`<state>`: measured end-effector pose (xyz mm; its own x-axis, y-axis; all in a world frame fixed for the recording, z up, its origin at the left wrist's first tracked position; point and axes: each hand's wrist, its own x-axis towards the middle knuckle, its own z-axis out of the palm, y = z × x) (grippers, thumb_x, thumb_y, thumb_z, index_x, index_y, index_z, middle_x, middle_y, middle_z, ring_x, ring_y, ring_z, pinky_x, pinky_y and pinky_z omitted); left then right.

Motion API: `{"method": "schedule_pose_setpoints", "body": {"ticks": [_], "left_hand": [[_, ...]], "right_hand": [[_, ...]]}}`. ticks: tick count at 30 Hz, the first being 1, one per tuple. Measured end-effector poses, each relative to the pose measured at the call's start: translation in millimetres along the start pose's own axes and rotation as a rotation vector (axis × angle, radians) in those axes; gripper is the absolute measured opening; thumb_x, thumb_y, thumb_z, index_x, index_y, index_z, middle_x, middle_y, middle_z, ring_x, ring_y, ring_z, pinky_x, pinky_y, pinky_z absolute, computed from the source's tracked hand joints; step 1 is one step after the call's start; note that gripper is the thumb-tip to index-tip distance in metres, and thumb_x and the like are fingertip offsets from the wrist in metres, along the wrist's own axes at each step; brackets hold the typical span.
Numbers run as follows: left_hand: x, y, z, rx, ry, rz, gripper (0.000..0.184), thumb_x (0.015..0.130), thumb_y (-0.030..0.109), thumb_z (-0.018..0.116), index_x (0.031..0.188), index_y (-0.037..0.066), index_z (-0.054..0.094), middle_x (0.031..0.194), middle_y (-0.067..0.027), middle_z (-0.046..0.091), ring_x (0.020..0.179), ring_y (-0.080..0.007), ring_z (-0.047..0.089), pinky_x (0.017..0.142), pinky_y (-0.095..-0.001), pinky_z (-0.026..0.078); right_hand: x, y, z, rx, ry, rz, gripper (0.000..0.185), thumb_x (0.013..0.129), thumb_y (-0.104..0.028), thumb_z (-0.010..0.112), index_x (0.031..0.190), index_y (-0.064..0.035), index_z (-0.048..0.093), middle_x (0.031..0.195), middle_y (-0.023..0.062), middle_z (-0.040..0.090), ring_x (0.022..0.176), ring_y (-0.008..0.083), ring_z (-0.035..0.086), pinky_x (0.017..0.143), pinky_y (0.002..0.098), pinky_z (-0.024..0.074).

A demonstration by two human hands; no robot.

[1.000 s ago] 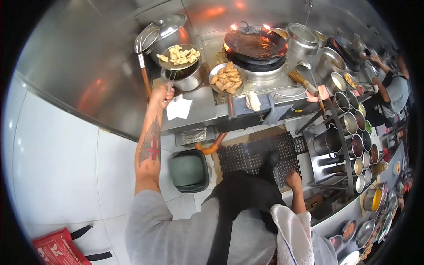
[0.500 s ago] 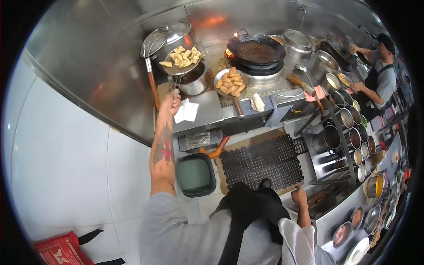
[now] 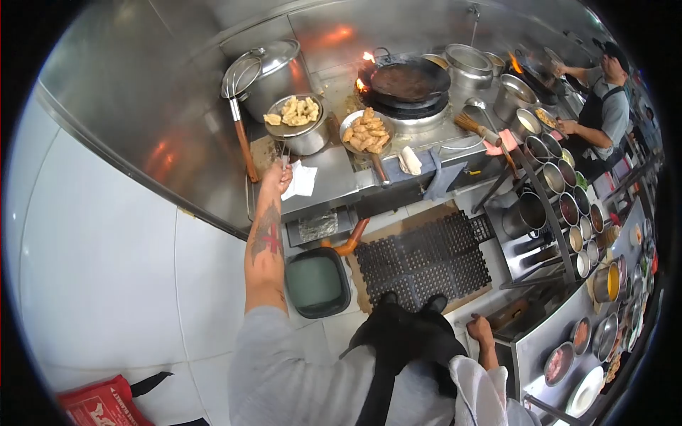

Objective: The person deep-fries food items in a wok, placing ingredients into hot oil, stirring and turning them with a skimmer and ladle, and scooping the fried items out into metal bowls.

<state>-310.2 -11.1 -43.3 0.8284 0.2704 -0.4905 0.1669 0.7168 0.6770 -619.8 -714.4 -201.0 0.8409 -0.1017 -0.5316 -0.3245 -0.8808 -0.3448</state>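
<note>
My left hand (image 3: 277, 176) is closed around the handle of a skimmer (image 3: 290, 131). Pale battered pieces (image 3: 298, 112) lie on the skimmer, which is level over the mouth of a steel pot (image 3: 310, 145); whether it touches the rim I cannot tell. White paper (image 3: 303, 180) lies on the steel counter right beside that hand. To the right, browned fried pieces (image 3: 367, 130) fill a second strainer with a wooden handle (image 3: 380, 169). My right hand (image 3: 479, 328) hangs low by the prep counter, fingers curled, with nothing visible in it.
A wok (image 3: 408, 82) sits over flames at the back. A large lidded pot (image 3: 275, 82) and a wire skimmer (image 3: 243, 78) stand at the left. A green-lined bin (image 3: 316, 280) and rubber mat (image 3: 426, 259) are on the floor. A co-worker (image 3: 604, 113) cooks at the right.
The loaded skimmer has come down and now covers the pot's mouth more squarely. My view has shifted slightly. Flames now rise by the co-worker's wok.
</note>
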Motion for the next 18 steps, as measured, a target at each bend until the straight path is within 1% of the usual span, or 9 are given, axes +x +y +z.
{"method": "schedule_pose_setpoints", "body": {"ticks": [1, 3, 5, 7, 8, 10, 11, 14, 18], "left_hand": [[2, 3, 0, 0.022, -0.034, 0.014, 0.010, 0.097, 0.013, 0.036, 0.100, 0.003, 0.035, 0.075, -0.0097, 0.046, 0.045, -0.0072, 0.033, 0.031, -0.0187, 0.022], [50, 23, -42, 0.295, -0.143, 0.170, 0.024, 0.097, 0.023, 0.048, 0.108, 0.003, 0.045, 0.078, -0.0130, 0.057, 0.052, -0.0138, 0.052, 0.040, -0.0225, 0.042], [-8, 39, -8, 0.563, -0.111, 0.401, 0.034, 0.096, 0.031, 0.051, 0.112, 0.001, 0.054, 0.093, -0.0180, 0.065, 0.070, -0.0233, 0.065, 0.055, -0.0306, 0.054], [-39, 52, 24, 0.512, -0.201, 0.334, 0.035, 0.096, 0.028, 0.053, 0.121, 0.004, 0.056, 0.096, -0.0180, 0.065, 0.069, -0.0185, 0.065, 0.053, -0.0255, 0.051], [-77, 48, 66, 0.599, -0.009, 0.407, 0.036, 0.096, 0.028, 0.052, 0.124, 0.006, 0.055, 0.091, -0.0143, 0.065, 0.057, -0.0103, 0.058, 0.044, -0.0207, 0.043], [-111, 52, 98, 0.718, -0.020, 0.414, 0.033, 0.097, 0.028, 0.049, 0.121, 0.008, 0.057, 0.082, -0.0069, 0.060, 0.047, -0.0047, 0.041, 0.037, -0.0186, 0.028], [-83, 62, 80, 0.818, -0.181, 0.458, 0.033, 0.096, 0.029, 0.050, 0.120, 0.008, 0.057, 0.080, -0.0049, 0.059, 0.047, -0.0044, 0.040, 0.037, -0.0179, 0.027], [-130, 12, 138, 0.899, -0.383, 0.480, 0.030, 0.097, 0.028, 0.048, 0.118, 0.007, 0.057, 0.076, -0.0039, 0.057, 0.044, -0.0041, 0.041, 0.033, -0.0183, 0.026], [-226, -119, 244, 0.860, -0.598, 0.191, 0.030, 0.098, 0.027, 0.045, 0.123, 0.009, 0.049, 0.071, -0.0035, 0.049, 0.039, -0.0034, 0.031, 0.031, -0.0172, 0.018]], "right_hand": [[3, 4, 6, 0.010, 0.004, 0.004, 0.046, 0.076, -0.014, 0.049, 0.118, 0.0014, 0.059, 0.108, 0.0307, 0.060, 0.106, 0.0405, 0.058, 0.095, 0.0424, 0.0448], [7, 13, 17, 0.027, 0.074, -0.054, 0.045, 0.075, -0.014, 0.050, 0.115, 0.0027, 0.061, 0.107, 0.0303, 0.061, 0.105, 0.0389, 0.059, 0.095, 0.0413, 0.0451], [7, 17, 22, 0.046, 0.038, 0.021, 0.047, 0.073, -0.014, 0.050, 0.116, 0.0001, 0.062, 0.106, 0.0289, 0.061, 0.103, 0.0391, 0.060, 0.093, 0.0418, 0.0463], [-7, 9, 15, 0.096, 0.013, 0.057, 0.051, 0.070, -0.013, 0.051, 0.118, -0.0020, 0.061, 0.108, 0.0274, 0.062, 0.103, 0.0389, 0.060, 0.094, 0.0432, 0.0457], [0, 18, 27, 0.078, 0.023, 0.081, 0.052, 0.069, -0.013, 0.051, 0.119, -0.0032, 0.060, 0.109, 0.0260, 0.062, 0.105, 0.0383, 0.059, 0.094, 0.0434, 0.0459], [6, 28, 35, 0.099, -0.028, 0.086, 0.052, 0.070, -0.014, 0.052, 0.120, -0.0040, 0.060, 0.112, 0.0246, 0.062, 0.107, 0.0377, 0.058, 0.094, 0.0431, 0.0462], [3, 29, 32, 0.105, -0.015, 0.095, 0.041, 0.072, -0.015, 0.054, 0.110, -0.0016, 0.064, 0.108, 0.0248, 0.063, 0.103, 0.0369, 0.061, 0.090, 0.0429, 0.0483], [-12, 45, 42, 0.178, 0.077, 0.130, 0.028, 0.075, -0.017, 0.056, 0.090, 0.0027, 0.069, 0.099, 0.0244, 0.066, 0.095, 0.0369, 0.064, 0.083, 0.0430, 0.0514], [-62, 66, 40, 0.319, 0.101, 0.223, 0.029, 0.073, -0.016, 0.057, 0.091, 0.0047, 0.068, 0.099, 0.0248, 0.066, 0.095, 0.0366, 0.065, 0.083, 0.0432, 0.0511]]}}
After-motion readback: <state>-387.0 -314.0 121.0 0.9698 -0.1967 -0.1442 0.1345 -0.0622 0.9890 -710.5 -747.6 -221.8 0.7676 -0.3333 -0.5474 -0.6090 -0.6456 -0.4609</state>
